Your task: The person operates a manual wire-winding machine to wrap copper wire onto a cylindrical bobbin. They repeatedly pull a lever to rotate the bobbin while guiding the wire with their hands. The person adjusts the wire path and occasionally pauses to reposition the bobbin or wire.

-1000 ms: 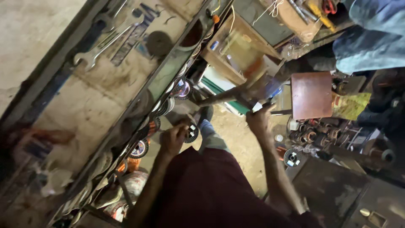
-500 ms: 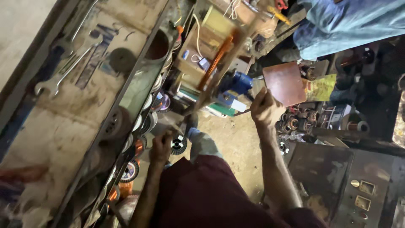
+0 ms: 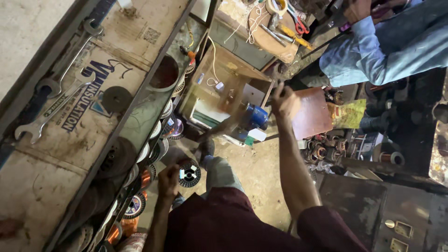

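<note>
My left hand (image 3: 168, 179) grips a small black-rimmed wire spool (image 3: 189, 173) low beside the shelf edge, just above my knee. My right hand (image 3: 284, 100) is stretched out farther away, closed around a long brown stick-like tool (image 3: 228, 125). The tool is blurred and slants back toward my foot (image 3: 205, 148). It crosses in front of a blue cylinder (image 3: 259, 115) and an open wooden box (image 3: 219, 88). A brown board (image 3: 310, 114) stands right behind my right hand.
Wrenches (image 3: 56, 100) lie on cardboard on the shelf at left, with copper wire spools (image 3: 140, 179) along its edge. A round stool (image 3: 273, 23) holds scissors and tape. Another person in a blue shirt (image 3: 373, 46) works at top right. Coiled parts (image 3: 322, 149) crowd the floor.
My right arm has stretched farther out with the stick, toward the wooden box. My left hand has stayed on the spool. The view has shifted, showing more of the shelf.
</note>
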{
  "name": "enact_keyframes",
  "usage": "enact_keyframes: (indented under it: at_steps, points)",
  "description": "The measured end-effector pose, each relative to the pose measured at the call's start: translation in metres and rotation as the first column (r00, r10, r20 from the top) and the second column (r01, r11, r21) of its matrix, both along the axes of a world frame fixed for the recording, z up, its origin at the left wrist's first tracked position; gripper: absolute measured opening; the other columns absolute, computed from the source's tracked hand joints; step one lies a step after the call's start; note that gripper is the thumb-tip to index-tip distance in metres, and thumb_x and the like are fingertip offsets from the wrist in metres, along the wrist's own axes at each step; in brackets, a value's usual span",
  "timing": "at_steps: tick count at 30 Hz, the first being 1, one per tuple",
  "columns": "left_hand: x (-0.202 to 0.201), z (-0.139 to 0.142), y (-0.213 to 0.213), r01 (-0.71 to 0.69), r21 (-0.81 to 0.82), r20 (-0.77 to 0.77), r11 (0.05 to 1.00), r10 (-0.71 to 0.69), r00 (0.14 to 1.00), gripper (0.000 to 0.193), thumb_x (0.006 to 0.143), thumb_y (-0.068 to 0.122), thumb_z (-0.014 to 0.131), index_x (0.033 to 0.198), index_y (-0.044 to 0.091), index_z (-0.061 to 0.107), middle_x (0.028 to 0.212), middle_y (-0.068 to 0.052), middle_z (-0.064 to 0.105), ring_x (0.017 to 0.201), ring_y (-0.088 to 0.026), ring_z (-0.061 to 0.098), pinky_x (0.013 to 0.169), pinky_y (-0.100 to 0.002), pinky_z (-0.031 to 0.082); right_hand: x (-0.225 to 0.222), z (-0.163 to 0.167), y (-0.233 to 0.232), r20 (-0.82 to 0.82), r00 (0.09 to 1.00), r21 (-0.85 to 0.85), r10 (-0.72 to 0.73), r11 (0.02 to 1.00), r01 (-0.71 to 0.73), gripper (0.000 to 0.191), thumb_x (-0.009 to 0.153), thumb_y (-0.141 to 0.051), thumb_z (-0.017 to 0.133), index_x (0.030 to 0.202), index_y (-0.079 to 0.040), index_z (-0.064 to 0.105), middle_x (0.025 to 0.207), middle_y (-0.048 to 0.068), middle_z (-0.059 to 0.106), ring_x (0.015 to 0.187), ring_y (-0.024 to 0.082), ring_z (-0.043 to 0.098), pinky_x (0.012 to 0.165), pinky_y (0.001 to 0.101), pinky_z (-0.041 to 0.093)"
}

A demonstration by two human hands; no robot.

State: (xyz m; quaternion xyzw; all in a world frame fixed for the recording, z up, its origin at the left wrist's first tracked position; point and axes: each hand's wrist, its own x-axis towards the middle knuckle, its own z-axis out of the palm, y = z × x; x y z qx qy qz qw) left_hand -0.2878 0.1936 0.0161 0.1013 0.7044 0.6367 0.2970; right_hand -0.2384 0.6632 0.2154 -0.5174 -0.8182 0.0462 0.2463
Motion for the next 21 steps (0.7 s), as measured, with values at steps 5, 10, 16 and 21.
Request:
enact_keyframes:
  at_steps: [5, 10, 16, 21]
  points:
    - [0.005, 0.016, -0.007, -0.049, 0.009, -0.068, 0.999, 0.05, 0.996, 0.038, 0.101, 0.031, 0.06, 0.076, 0.003, 0.057, 0.066, 0.005, 0.046, 0.064, -0.007, 0.042, 0.055, -0.029, 0.035, 0.042, -0.082, -0.038, -0.14, 0.955, -0.101, 0.262, 0.955, -0.277, 0.058, 0.099, -0.054, 0.063, 0.104, 0.004, 0.068, 0.088, 0.028, 0.07, 0.072, 0.043, 0.07, 0.065, 0.052, 0.055]
    - [0.008, 0.019, -0.009, -0.09, 0.012, -0.077, 0.996, 0.091, 0.993, 0.044, 0.103, 0.031, 0.06, 0.072, 0.001, 0.052, 0.066, 0.003, 0.045, 0.065, -0.007, 0.04, 0.057, -0.03, 0.034, 0.088, -0.099, -0.105, 0.013, 0.996, -0.423, 0.092, 0.903, -0.078, 0.019, 0.101, -0.026, 0.06, 0.103, -0.008, 0.068, 0.078, 0.02, 0.072, 0.073, 0.037, 0.072, 0.064, 0.052, 0.055]
    - [0.006, 0.021, -0.001, -0.111, 0.025, -0.122, 0.993, 0.114, 0.986, 0.044, 0.102, 0.034, 0.057, 0.072, 0.001, 0.053, 0.064, 0.003, 0.048, 0.063, -0.008, 0.041, 0.054, -0.031, 0.034, 0.111, 0.006, -0.139, -0.336, 0.941, -0.47, 0.032, 0.86, -0.197, 0.023, 0.111, -0.017, 0.041, 0.101, -0.003, 0.056, 0.064, 0.017, 0.064, 0.041, 0.018, 0.059, 0.034, 0.0351, 0.042]
    - [0.0, 0.02, 0.011, -0.093, -0.048, -0.1, 0.994, 0.088, 0.991, 0.054, 0.104, 0.037, 0.057, 0.065, 0.003, 0.041, 0.059, 0.002, 0.038, 0.059, -0.01, 0.035, 0.052, -0.035, 0.028, 0.063, 0.061, -0.075, -0.382, 0.915, 0.226, 0.134, 0.973, -0.048, 0.012, 0.11, -0.009, 0.05, 0.102, -0.003, 0.055, 0.073, 0.013, 0.065, 0.045, 0.019, 0.054, 0.037, 0.0363, 0.038]
